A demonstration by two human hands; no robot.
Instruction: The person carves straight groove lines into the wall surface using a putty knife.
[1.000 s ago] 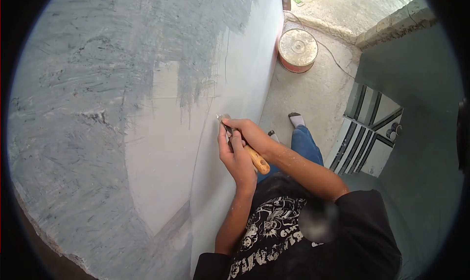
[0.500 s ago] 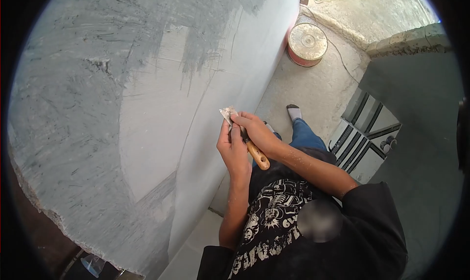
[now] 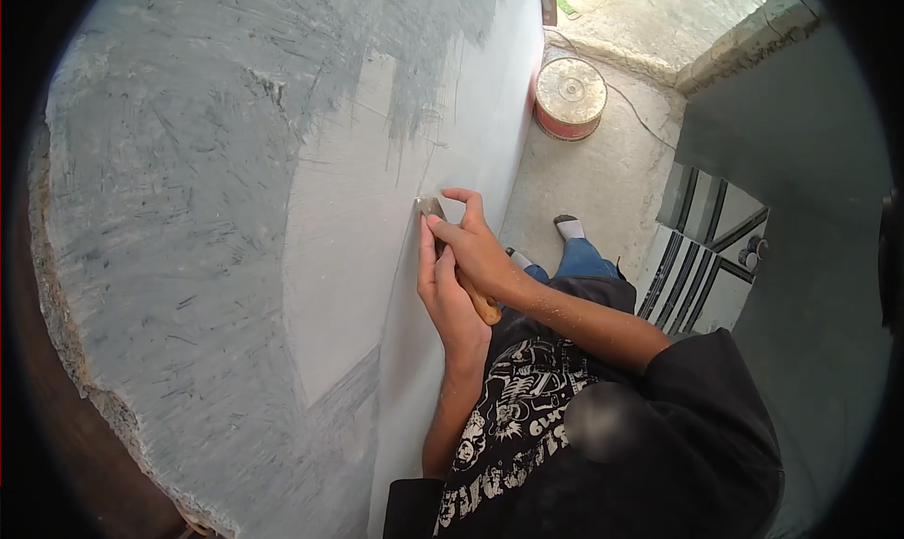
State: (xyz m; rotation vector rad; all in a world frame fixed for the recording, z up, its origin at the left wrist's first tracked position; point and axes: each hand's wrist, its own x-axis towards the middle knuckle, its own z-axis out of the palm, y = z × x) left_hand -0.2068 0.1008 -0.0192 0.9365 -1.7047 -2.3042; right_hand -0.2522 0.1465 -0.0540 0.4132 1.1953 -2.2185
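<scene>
My left hand (image 3: 454,305) is closed around a scraper with a metal blade (image 3: 428,207) and a wooden handle (image 3: 482,302). The blade points up and away from me, close in front of the grey wall (image 3: 330,257). Over the tool lies my right hand (image 3: 482,253), its thumb touching the blade and its index finger raised and spread apart from the thumb. Its other fingers are mostly hidden, and it covers part of the handle. The wall has a smooth light patch among rough, darker streaks.
A round red container with a whitish top (image 3: 571,92) stands on the concrete floor (image 3: 589,176) near the wall. A cable (image 3: 640,118) runs past it. To the right is a black-and-white striped panel (image 3: 697,266) beside a dark green surface (image 3: 800,219).
The right index finger has lifted off and spread away from the blade. The pale material seen on the blade half a second ago no longer shows. The view has shifted.
</scene>
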